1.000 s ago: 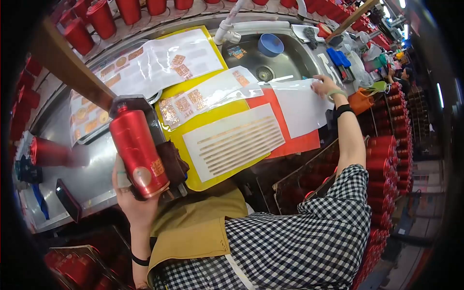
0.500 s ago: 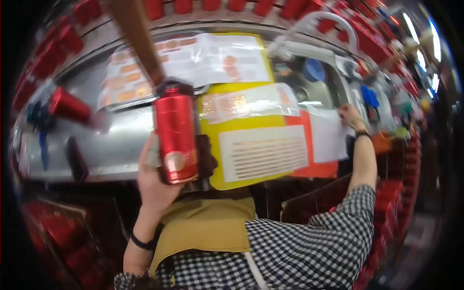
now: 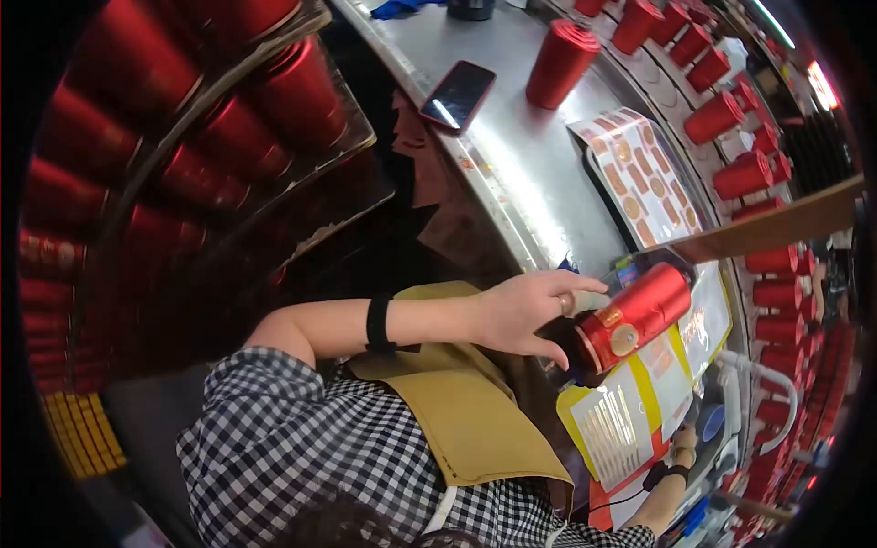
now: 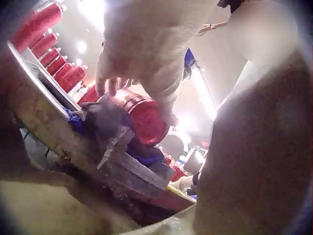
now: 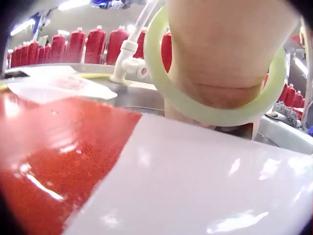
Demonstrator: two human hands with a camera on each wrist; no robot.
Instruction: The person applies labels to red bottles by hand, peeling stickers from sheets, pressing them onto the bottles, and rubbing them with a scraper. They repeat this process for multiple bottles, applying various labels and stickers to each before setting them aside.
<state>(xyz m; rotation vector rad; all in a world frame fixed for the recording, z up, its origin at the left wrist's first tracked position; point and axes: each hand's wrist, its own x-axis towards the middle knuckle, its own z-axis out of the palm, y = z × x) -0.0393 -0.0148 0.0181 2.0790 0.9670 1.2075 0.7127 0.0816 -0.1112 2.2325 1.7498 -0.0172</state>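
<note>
My left hand (image 3: 523,312) is at the base end of a red bottle (image 3: 644,310), thumb and forefinger spread apart on either side. The left wrist view has the hand (image 4: 142,54) over the bottle's round red end (image 4: 150,122); finger contact is unclear. The bottle lies slanted on a dark holder. Far to the right, my right hand (image 3: 683,440) is small beside the sink, beyond a striped white sheet (image 3: 610,429) on a yellow mat (image 3: 574,402). In the right wrist view its fingers are hidden behind a glossy white sheet (image 5: 195,181) overlying a red one (image 5: 63,152).
A phone (image 3: 459,96) and an upright red bottle (image 3: 562,64) stand or lie on the metal counter (image 3: 512,155). Beyond are a sticker sheet (image 3: 644,178), a wooden bar (image 3: 776,228), a faucet (image 3: 776,393) and a blue bowl (image 3: 711,422). Racked red bottles (image 3: 228,137) fill the left.
The head view has turned strongly left and tilted. My left hand has gone from the bottle's side to its base, with thumb and fingers spread. The right hand stays near the sink.
</note>
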